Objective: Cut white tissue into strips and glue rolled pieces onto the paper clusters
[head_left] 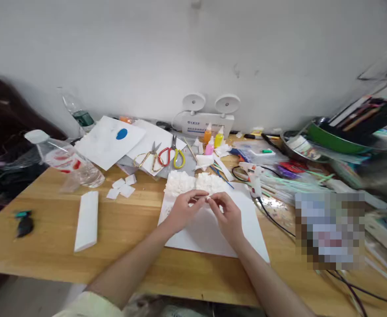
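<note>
Where the bench (124,264) comes nearest us: bare wood grain, our two forearms reaching across it.
White sheet (209,237): flat on the bench under our hands.
Right hand (227,215): thumb and fingers pinched on a small white piece (208,199), which we hold above the sheet, just short of the clumps.
Left hand (186,210): fingertips drawn together right beside that piece; we cannot tell whether they grip it too.
White pad (87,220): well to our left, long and narrow.
White clumps (180,182): two crumpled patches side by side at the sheet's far edge.
White squares (126,190): a few, beyond the pad.
Glue gun (254,179): to our right, its dark cable trailing towards us.
Gold-handled scissors (153,152): beyond the clumps, leftward, beside a red-and-yellow-handled tool (169,154).
Paint bottles (219,139): orange, yellow and pink, grouped.
Twin-lamp unit (208,123): farthest back, against the wall (130,57).
</note>
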Motion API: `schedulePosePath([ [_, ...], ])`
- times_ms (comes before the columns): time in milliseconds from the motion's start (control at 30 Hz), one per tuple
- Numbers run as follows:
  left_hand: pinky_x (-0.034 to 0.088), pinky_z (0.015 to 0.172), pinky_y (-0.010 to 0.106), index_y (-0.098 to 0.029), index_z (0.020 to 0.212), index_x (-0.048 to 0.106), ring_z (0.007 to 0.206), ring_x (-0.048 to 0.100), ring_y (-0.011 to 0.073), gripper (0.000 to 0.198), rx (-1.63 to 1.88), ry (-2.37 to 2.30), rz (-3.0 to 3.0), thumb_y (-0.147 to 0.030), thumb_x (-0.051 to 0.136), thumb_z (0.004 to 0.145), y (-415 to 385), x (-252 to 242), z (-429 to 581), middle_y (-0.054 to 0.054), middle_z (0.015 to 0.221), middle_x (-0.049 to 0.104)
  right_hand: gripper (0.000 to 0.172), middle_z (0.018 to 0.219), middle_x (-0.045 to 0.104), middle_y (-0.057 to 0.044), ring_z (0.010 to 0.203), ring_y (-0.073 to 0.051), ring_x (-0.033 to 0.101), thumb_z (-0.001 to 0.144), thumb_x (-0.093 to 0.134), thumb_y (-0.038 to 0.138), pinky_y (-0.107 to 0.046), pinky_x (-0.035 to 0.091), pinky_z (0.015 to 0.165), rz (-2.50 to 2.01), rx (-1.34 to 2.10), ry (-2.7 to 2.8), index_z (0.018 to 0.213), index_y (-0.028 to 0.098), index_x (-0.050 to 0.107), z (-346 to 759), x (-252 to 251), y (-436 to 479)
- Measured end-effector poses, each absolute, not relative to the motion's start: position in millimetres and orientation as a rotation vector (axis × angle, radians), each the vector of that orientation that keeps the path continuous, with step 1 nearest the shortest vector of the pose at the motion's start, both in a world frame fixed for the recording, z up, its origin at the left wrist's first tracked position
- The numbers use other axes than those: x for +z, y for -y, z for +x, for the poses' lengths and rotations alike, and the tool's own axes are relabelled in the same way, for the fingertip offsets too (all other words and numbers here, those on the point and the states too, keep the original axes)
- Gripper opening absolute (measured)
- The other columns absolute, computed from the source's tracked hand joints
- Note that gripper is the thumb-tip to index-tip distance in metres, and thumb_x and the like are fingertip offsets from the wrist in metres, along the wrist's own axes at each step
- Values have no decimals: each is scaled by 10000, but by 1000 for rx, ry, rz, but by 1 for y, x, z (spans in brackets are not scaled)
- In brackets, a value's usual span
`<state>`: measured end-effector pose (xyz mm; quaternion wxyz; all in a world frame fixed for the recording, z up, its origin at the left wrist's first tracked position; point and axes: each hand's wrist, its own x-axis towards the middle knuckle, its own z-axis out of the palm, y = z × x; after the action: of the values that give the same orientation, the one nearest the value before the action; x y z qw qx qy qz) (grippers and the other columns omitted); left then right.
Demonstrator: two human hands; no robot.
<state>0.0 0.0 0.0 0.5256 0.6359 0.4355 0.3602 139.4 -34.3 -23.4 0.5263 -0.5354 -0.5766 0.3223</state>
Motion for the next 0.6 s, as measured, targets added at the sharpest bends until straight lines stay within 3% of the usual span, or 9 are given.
schedulePosePath([
  [300,458,709,244,-161,861,628,762,598,144,190,879,-1037,1520,-293,515,785,2,2,-2,37,826,651,92,717,509,6,665,-123,497,817,519,282,-237,417,618,-1121,1023,1373,772,203,533,141,-22,31],
  [600,454,756,260,-168,921,656,871,594,169,227,857,-1011,1534,-277,495,804,4,3,-1,63,928,660,87,727,544,-5,678,-133,505,814,535,276,-257,415,625,-1200,867,1384,781,200,560,141,-24,32],
])
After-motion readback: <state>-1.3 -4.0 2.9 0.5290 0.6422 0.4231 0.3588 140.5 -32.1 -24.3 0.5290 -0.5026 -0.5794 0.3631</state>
